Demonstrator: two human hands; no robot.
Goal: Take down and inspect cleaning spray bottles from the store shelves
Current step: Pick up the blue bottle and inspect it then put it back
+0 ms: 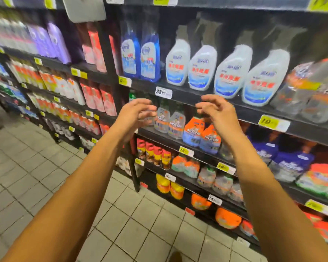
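White spray bottles [203, 67] stand in a row on an upper shelf [206, 98], with two blue spray bottles [140, 55] just left of them. Clear and orange spray bottles [178, 123] occupy the shelf below. Left hand [135, 115] and right hand [217, 110] are raised in front of that lower row, fingers loosely curled, holding nothing. Price tag [163, 93] on the shelf edge. Tiled floor [36, 167] below.

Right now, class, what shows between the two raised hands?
In the head view, clear spray bottles on the shelf show between the left hand and the right hand; neither touches them.
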